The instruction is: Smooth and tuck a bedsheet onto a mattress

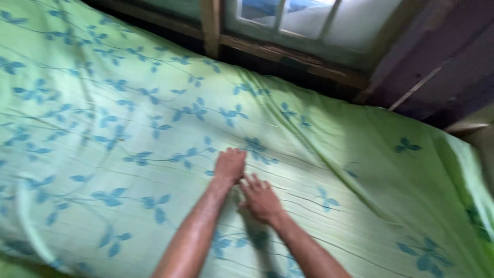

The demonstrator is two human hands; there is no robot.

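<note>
Two hands press on the green sheet [154, 103] at the lower middle of the frame. The left hand [230, 164] lies curled, knuckles down, gripping nothing. The right hand [261, 200] lies just beside it, flat with fingers spread, also gripping nothing. The sheet spreads beneath both, filling the frame. A window [288, 20] sits at the top.

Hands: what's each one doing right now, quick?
Left hand: closed, knuckles pressed on the green bedsheet, holding nothing.
Right hand: open, flat on the bedsheet.
</note>
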